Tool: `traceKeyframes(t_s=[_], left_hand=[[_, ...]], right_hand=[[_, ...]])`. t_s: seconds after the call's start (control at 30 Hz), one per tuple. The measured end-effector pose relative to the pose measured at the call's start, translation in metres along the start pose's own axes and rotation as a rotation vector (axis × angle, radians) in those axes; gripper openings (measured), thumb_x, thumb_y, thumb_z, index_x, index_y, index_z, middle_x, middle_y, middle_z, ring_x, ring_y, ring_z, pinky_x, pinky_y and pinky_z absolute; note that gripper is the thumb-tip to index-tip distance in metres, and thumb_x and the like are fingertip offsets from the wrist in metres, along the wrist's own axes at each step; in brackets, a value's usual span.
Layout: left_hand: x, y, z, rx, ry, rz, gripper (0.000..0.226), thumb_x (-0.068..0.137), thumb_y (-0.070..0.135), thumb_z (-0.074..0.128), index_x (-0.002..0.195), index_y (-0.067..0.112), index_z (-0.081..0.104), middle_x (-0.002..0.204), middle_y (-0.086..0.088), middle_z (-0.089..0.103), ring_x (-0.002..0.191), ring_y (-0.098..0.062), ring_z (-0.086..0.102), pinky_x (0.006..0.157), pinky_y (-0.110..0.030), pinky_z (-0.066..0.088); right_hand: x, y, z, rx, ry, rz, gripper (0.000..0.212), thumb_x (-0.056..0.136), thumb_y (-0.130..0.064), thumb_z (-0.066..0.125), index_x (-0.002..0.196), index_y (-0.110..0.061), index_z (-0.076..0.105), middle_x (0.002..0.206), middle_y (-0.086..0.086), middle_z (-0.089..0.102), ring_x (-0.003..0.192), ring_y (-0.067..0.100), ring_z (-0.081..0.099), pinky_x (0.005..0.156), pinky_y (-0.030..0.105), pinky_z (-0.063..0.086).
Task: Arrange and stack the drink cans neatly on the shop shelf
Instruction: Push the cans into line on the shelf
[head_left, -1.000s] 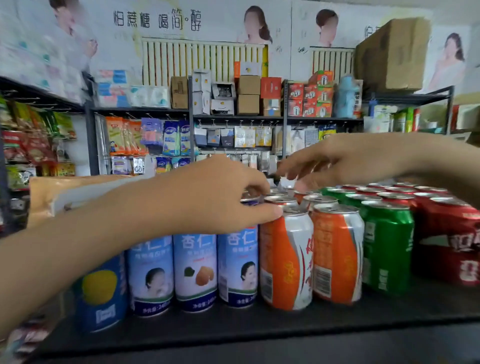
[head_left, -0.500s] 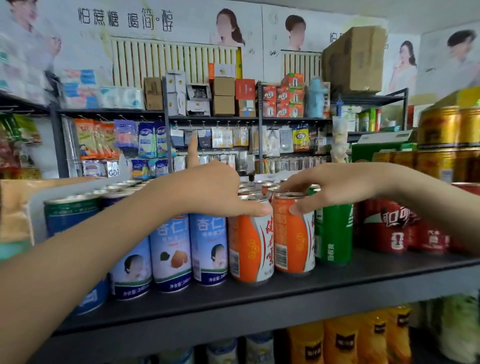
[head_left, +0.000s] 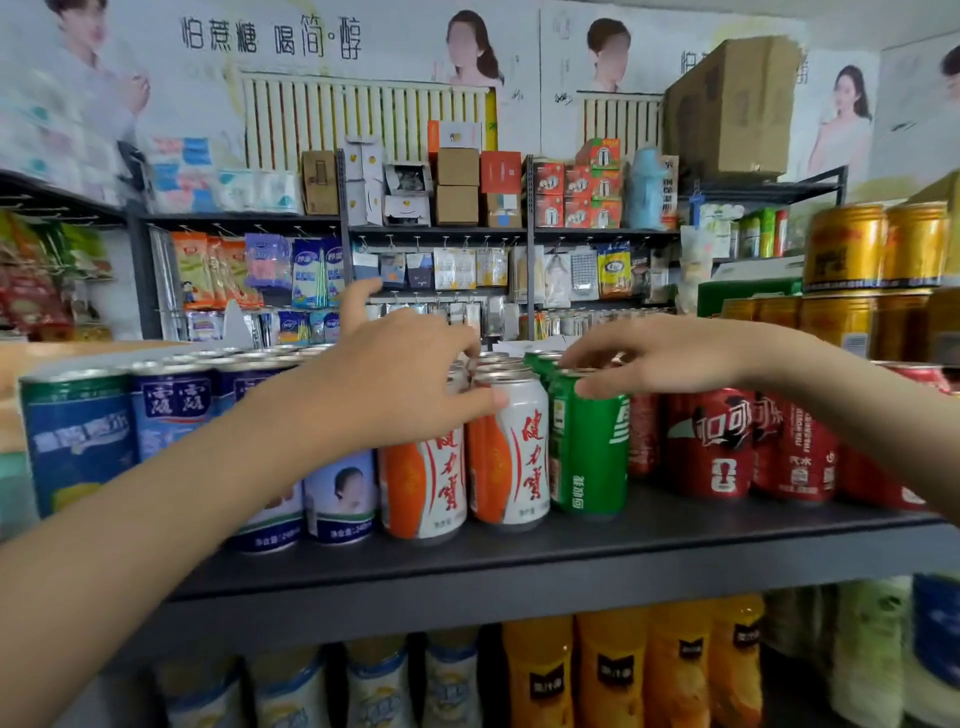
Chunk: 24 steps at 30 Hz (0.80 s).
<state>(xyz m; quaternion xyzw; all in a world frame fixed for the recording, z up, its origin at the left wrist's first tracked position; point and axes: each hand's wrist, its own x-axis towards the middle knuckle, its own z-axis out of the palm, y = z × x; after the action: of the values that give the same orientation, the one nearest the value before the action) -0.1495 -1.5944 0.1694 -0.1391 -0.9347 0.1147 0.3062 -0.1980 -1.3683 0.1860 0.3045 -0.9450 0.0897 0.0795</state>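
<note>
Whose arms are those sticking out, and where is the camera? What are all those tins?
No machine here: those are a person's two bare arms. The camera sits on the person's head, looking forward and down, so you see what they see. In front is a dark shop shelf with drink cans standing in rows: blue cans on the left, then orange-and-white, green and red cans. The left hand curls over the top of an orange-and-white can, thumb on its front. The right hand rests on top of the green can; whether it grips is hard to tell.
</note>
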Motion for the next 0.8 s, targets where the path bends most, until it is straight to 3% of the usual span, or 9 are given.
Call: traceKeyframes(t_s=[0.1, 0.27, 0.4, 0.5, 0.63, 0.73, 0.8], left_hand=[[0.009, 0.029, 0.002, -0.032, 0.026, 0.007, 0.054, 0.086, 0.067, 0.033, 0.125, 0.035, 0.052, 0.116, 0.014, 0.062, 0.117, -0.009, 0.051, 0.109, -0.047, -0.005], [0.027, 0.061, 0.012, -0.002, -0.01, -0.065, 0.043, 0.086, 0.064, 0.041, 0.118, 0.038, 0.055, 0.106, 0.01, 0.065, 0.11, -0.011, 0.051, 0.101, -0.04, 0.006], [0.032, 0.076, 0.011, 0.034, -0.015, -0.14, 0.054, 0.08, 0.073, 0.04, 0.115, 0.034, 0.056, 0.107, 0.013, 0.063, 0.11, -0.011, 0.05, 0.098, -0.04, 0.007], [0.037, 0.083, 0.009, 0.005, 0.012, -0.185, 0.067, 0.071, 0.082, 0.035, 0.109, 0.031, 0.057, 0.102, 0.014, 0.062, 0.107, -0.011, 0.051, 0.097, -0.042, 0.008], [0.048, 0.089, 0.009, -0.035, -0.076, -0.164, 0.067, 0.07, 0.082, 0.042, 0.11, 0.029, 0.057, 0.1, 0.012, 0.063, 0.107, -0.011, 0.052, 0.101, -0.044, 0.005], [0.056, 0.093, 0.011, -0.059, -0.11, -0.155, 0.072, 0.071, 0.082, 0.037, 0.116, 0.029, 0.055, 0.106, 0.009, 0.065, 0.109, -0.011, 0.053, 0.107, -0.047, 0.001], [0.061, 0.094, 0.013, -0.086, -0.103, -0.165, 0.073, 0.071, 0.082, 0.036, 0.115, 0.027, 0.056, 0.106, 0.008, 0.066, 0.109, -0.011, 0.054, 0.107, -0.047, 0.0]], right_hand=[[-0.007, 0.016, -0.005, -0.004, -0.105, -0.064, 0.046, 0.093, -0.031, 0.055, 0.137, -0.036, 0.042, 0.127, -0.021, 0.044, 0.121, 0.002, 0.041, 0.095, 0.023, 0.031], [0.005, 0.034, -0.009, -0.066, -0.094, -0.206, 0.051, 0.094, -0.032, 0.056, 0.142, -0.029, 0.04, 0.137, -0.01, 0.045, 0.121, 0.009, 0.044, 0.098, 0.025, 0.031], [0.016, 0.034, -0.014, -0.069, -0.189, -0.236, 0.052, 0.093, -0.035, 0.056, 0.142, -0.023, 0.041, 0.106, -0.018, 0.047, 0.107, 0.008, 0.046, 0.088, 0.022, 0.032], [0.019, 0.033, -0.017, -0.106, -0.163, -0.228, 0.059, 0.088, -0.048, 0.058, 0.135, -0.014, 0.048, 0.106, -0.01, 0.051, 0.092, 0.006, 0.051, 0.077, 0.02, 0.04], [0.015, 0.036, -0.019, -0.266, -0.098, -0.187, 0.074, 0.081, -0.068, 0.045, 0.119, -0.006, 0.057, 0.116, 0.012, 0.059, 0.104, 0.03, 0.058, 0.089, 0.041, 0.049], [0.0, 0.045, -0.029, -0.188, -0.061, -0.166, 0.07, 0.082, -0.069, 0.04, 0.128, -0.017, 0.052, 0.121, -0.004, 0.055, 0.11, 0.017, 0.054, 0.097, 0.035, 0.044], [-0.01, 0.057, -0.038, -0.189, -0.045, -0.139, 0.061, 0.088, -0.06, 0.041, 0.135, -0.021, 0.047, 0.127, -0.005, 0.053, 0.115, 0.014, 0.051, 0.101, 0.033, 0.04]])
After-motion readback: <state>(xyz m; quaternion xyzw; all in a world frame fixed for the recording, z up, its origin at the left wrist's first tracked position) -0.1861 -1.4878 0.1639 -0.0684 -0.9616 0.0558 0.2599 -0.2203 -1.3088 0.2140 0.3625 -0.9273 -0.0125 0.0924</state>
